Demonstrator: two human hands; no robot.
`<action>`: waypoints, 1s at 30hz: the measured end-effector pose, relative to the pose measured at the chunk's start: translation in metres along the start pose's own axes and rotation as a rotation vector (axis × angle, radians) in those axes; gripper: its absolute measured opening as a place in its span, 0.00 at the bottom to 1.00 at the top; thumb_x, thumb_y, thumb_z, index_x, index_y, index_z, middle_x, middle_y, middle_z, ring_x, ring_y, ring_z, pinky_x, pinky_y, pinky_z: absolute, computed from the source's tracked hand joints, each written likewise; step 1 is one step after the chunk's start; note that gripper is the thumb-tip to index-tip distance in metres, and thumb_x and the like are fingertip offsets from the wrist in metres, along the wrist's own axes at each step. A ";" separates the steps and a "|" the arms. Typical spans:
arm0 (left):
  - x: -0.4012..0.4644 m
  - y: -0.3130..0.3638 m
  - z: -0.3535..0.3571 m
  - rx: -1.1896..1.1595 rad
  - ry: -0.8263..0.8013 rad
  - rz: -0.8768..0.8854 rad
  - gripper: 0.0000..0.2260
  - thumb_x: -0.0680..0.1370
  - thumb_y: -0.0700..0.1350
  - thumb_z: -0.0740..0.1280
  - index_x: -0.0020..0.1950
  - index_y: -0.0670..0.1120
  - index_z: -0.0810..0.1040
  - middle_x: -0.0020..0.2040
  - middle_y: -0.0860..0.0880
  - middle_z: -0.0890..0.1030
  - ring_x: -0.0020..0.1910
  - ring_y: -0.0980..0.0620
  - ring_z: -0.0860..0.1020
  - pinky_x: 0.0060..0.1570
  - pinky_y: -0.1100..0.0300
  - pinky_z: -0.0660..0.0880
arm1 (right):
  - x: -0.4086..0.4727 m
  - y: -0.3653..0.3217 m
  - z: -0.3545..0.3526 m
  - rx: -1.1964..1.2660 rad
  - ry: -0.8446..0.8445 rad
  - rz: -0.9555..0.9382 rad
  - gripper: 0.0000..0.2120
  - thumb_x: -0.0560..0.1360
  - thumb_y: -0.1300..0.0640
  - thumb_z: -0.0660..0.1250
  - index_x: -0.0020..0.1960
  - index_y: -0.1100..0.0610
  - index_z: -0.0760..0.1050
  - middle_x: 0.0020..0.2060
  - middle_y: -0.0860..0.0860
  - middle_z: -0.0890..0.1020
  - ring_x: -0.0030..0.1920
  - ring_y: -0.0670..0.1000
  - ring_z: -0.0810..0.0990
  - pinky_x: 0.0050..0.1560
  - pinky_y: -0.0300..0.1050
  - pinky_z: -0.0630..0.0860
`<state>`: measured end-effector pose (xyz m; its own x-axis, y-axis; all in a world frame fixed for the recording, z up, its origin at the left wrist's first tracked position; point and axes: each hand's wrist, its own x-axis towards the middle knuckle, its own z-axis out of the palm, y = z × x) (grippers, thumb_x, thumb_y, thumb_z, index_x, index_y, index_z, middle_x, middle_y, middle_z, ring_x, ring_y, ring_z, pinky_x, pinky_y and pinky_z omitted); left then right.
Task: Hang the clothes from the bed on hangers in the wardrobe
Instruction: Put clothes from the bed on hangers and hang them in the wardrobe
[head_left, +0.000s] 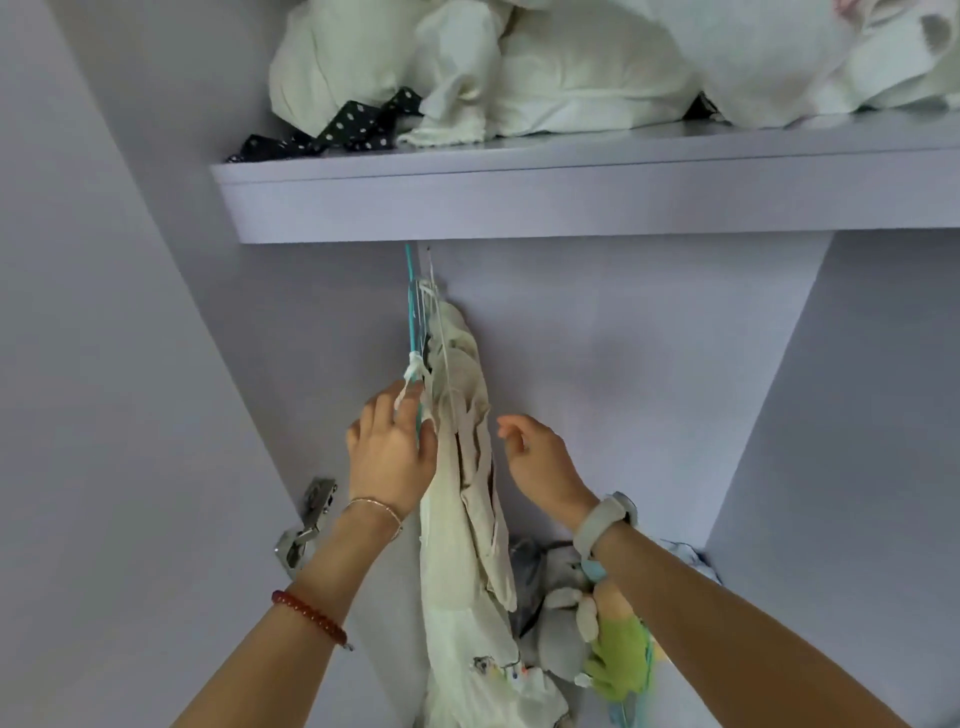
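Note:
Several cream and beige garments (465, 467) hang close together on hangers under the wardrobe shelf (571, 202), seen edge-on. A teal hanger (413, 312) sits at the left of the bunch, with a white strap knotted round it. My left hand (392, 452) presses against the left side of the bunch, its fingers round the teal hanger's lower edge and the cloth beside it. My right hand (540, 462) hovers just right of the garments, fingers loosely curled, holding nothing. The rail itself is hidden behind the shelf front.
White bedding (571, 67) and a black dotted ribbon (343, 127) fill the shelf top. Soft toys, one grey (563, 613) and one green (621, 660), lie on the wardrobe floor at the lower right. A metal door hinge (306, 519) sticks out on the left wall.

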<state>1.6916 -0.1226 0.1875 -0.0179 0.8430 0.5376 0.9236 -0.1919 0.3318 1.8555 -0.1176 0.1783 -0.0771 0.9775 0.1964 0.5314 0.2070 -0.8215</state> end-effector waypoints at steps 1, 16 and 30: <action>0.008 -0.005 0.001 -0.004 -0.030 -0.020 0.21 0.77 0.41 0.62 0.70 0.44 0.66 0.68 0.43 0.69 0.65 0.41 0.67 0.60 0.46 0.64 | 0.015 -0.010 0.007 0.064 -0.015 0.025 0.14 0.79 0.63 0.54 0.62 0.62 0.71 0.56 0.56 0.77 0.57 0.54 0.74 0.54 0.36 0.67; 0.028 -0.041 0.050 -0.059 0.000 -0.049 0.19 0.74 0.42 0.59 0.64 0.41 0.73 0.56 0.38 0.77 0.51 0.37 0.76 0.55 0.41 0.68 | 0.092 -0.037 0.018 0.339 0.356 0.048 0.17 0.77 0.67 0.56 0.32 0.56 0.73 0.25 0.43 0.70 0.28 0.40 0.68 0.34 0.35 0.67; 0.031 0.102 0.080 -0.640 -0.103 0.226 0.26 0.76 0.52 0.53 0.72 0.41 0.62 0.71 0.41 0.64 0.71 0.45 0.61 0.66 0.55 0.58 | -0.084 0.057 -0.090 0.149 0.556 0.060 0.12 0.71 0.53 0.59 0.29 0.46 0.72 0.21 0.52 0.64 0.25 0.53 0.65 0.29 0.43 0.62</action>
<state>1.8156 -0.0757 0.1756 0.2144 0.7845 0.5818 0.4917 -0.6014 0.6297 1.9684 -0.1917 0.1635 0.4257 0.8277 0.3658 0.3935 0.1947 -0.8985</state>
